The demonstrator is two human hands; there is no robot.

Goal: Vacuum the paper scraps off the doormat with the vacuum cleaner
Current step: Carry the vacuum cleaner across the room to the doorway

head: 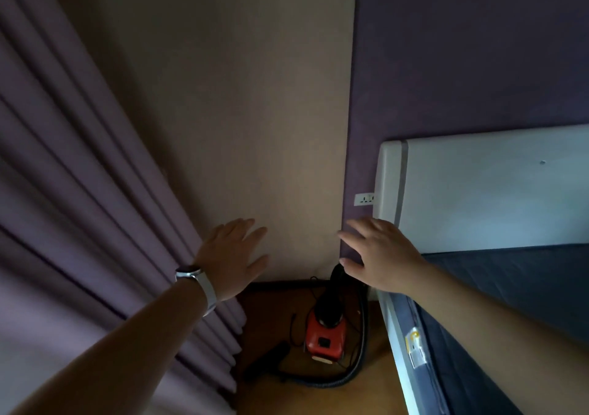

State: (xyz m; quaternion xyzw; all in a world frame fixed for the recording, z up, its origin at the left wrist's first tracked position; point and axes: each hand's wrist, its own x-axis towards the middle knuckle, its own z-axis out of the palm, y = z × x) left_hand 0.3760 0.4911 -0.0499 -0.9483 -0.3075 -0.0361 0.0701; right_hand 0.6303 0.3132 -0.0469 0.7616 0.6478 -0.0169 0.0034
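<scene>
A red and black vacuum cleaner (325,335) stands on the wooden floor in the room's corner. Its dark ribbed hose (347,373) curls around it, and a black nozzle piece (267,359) lies on the floor to its left. Stretched out above it, my left hand (231,257) is open with spread fingers and wears a watch on the wrist. My right hand (381,253) is open too, held over the black handle at the vacuum's top and holding nothing. No doormat or paper scraps are in view.
Purple curtains (79,191) hang along the left. A white bed headboard (478,188) and a dark blue mattress (510,293) fill the right side. A wall socket (365,198) sits on the purple wall beside the headboard. The vacuum's corner is narrow.
</scene>
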